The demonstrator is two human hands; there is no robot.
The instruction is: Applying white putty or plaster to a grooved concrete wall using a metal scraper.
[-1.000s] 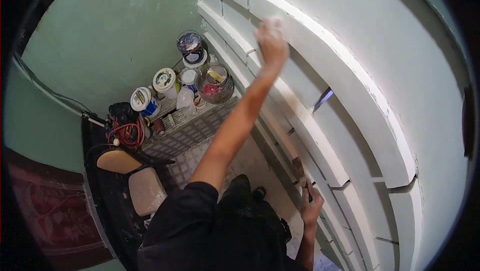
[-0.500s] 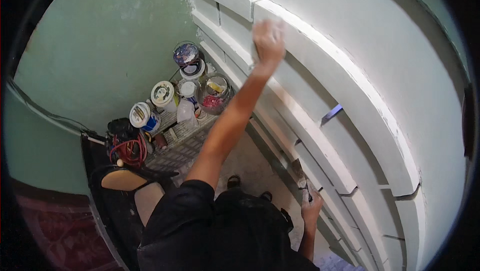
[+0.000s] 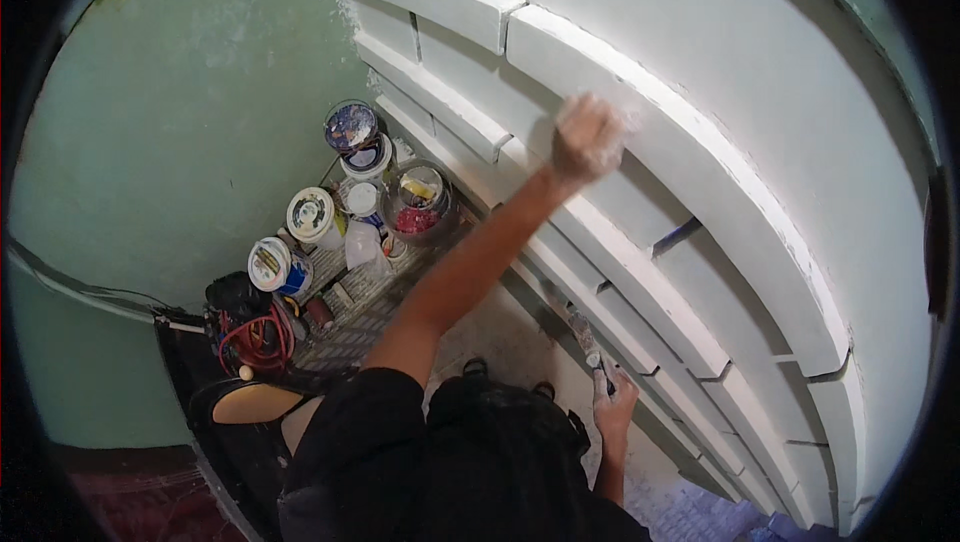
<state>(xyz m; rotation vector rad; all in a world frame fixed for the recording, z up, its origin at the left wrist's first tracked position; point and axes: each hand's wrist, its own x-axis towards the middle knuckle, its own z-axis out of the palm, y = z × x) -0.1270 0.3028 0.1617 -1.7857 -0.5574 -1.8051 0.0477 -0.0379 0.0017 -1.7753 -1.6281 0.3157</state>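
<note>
I seem to be rubbing along the wall; another stroke would call for light, even pressure.
My left hand (image 3: 590, 137), curled and blurred, may hold something, I cannot tell, by the top row's three long, curved white wall blocks (image 3: 740, 212); my right hand (image 3: 615, 404) grips one flat, white-smeared metal putty knife (image 3: 583, 330) near the lower rows.

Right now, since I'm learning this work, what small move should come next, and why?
Perhaps slide the left hand along the upper white band: though blurred, it appears right by that band's lower edge, while the right hand simply holds the scraper lower down.
</note>
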